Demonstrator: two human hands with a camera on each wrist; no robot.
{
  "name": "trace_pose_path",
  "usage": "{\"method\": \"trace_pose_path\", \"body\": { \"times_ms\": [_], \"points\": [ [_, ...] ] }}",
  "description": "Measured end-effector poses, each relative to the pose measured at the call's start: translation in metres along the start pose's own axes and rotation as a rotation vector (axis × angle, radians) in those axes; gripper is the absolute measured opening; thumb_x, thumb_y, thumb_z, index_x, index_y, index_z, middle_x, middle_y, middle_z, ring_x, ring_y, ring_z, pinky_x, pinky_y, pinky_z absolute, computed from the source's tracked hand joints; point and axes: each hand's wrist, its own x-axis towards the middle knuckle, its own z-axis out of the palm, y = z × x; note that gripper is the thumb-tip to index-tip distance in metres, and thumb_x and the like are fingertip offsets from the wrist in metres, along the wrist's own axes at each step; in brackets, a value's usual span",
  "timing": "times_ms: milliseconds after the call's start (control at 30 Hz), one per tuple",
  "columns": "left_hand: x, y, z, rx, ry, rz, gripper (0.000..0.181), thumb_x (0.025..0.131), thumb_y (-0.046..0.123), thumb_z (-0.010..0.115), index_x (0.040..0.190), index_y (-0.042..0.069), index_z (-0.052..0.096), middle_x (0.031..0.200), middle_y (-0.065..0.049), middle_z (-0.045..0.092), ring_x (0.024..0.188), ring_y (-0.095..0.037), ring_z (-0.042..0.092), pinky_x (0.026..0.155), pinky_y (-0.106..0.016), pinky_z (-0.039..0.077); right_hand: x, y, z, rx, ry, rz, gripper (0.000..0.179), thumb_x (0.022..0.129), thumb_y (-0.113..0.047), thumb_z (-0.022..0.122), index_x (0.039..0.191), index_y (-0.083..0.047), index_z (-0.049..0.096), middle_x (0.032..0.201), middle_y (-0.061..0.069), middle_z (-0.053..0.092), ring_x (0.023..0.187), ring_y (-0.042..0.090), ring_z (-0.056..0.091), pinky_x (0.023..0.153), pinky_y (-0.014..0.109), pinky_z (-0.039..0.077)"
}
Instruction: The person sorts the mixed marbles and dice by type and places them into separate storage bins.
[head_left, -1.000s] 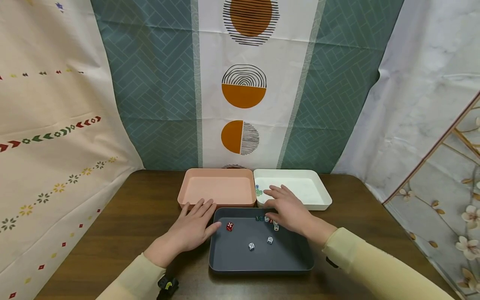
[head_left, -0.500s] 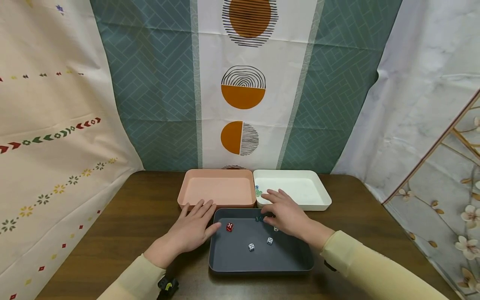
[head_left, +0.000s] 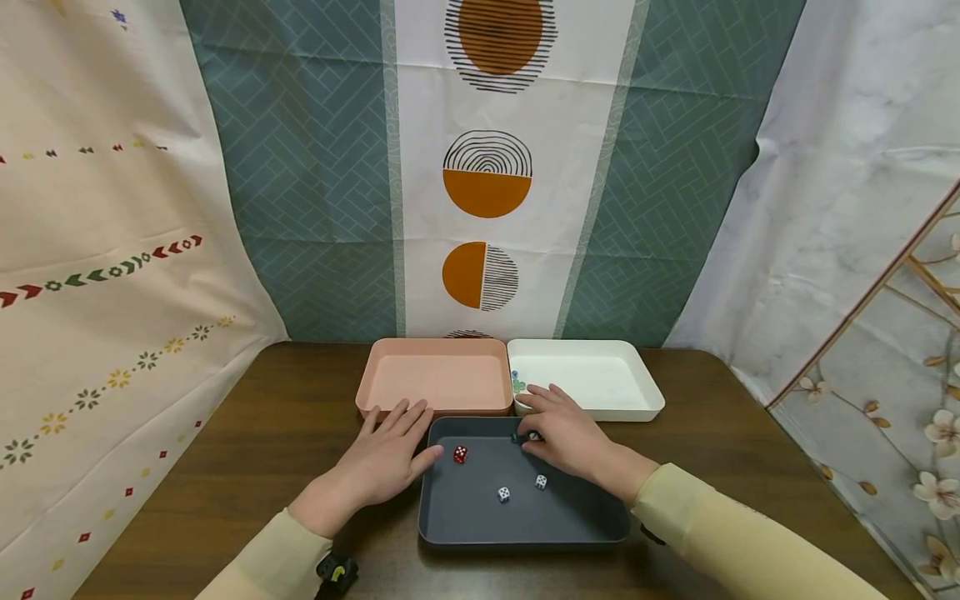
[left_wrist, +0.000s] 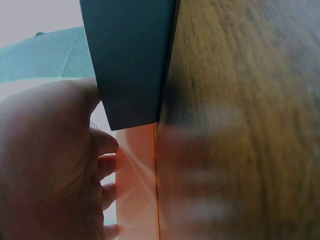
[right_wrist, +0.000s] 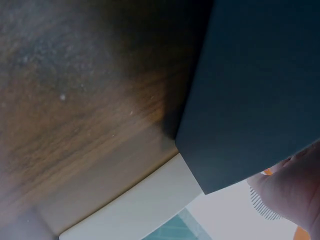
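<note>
"Right hand (head_left: 566, 433) bends over the far side of a dark tray (head_left: 465, 525), thumb and fingertips narrowly spaced at partly covered dice (head_left: 534, 436). Is one held?"

"No telling; the fingers hide it in every view. Three cubes lie in plain sight: a red die (head_left: 460, 455) at far left, a white die (head_left: 504, 495) nearer the middle, and a second white die (head_left: 541, 482) to its right."

"How would they handle?"

"Light, hard and rigid, judging by their look, with little risk of breakage. Smooth faces could slip from a loose pinch. Thumb and fingertip on two opposite sides, low down, looks the surest hold."

"And the left hand (head_left: 386, 458)?"

"Spread wide, nothing visible in its grasp, thumb at the dark tray's left rim, fingertips at the near rim of a pink tray (head_left: 442, 375). A white tray (head_left: 592, 383) sits beside that one, far right, all on a brown wooden table (head_left: 240, 483) before a patterned cloth (head_left: 322, 167)."
</note>
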Motion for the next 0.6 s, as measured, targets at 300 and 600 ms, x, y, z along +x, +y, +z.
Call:
{"method": "trace_pose_path", "body": {
  "times_ms": [300, 600],
  "points": [
    [-0.0001, 0.0005, -0.0013, -0.014, 0.012, 0.015, 0.076, 0.116, 0.055, 0.047, 0.171, 0.004, 0.038, 0.179, -0.015, 0.03, 0.167, -0.042, 0.021, 0.129, -0.073, 0.009, 0.0013, 0.0008, 0.0018, 0.007, -0.003, 0.017, 0.017, 0.09, -0.014, 0.094, 0.105, -0.013, 0.085, 0.151, 0.016, 0.066, 0.155, 0.039, 0.047, 0.129, 0.062, 0.03],
    [-0.0012, 0.0017, -0.0023, -0.013, 0.003, 0.002, 0.075, 0.117, 0.054, 0.047, 0.172, 0.005, 0.037, 0.18, -0.014, 0.03, 0.168, -0.04, 0.02, 0.13, -0.072, 0.009, 0.0001, 0.0014, 0.0033, 0.008, -0.01, 0.032, 0.014, 0.09, -0.009, 0.092, 0.1, -0.013, 0.083, 0.151, 0.016, 0.066, 0.154, 0.039, 0.048, 0.13, 0.06, 0.03]
  ]
}}
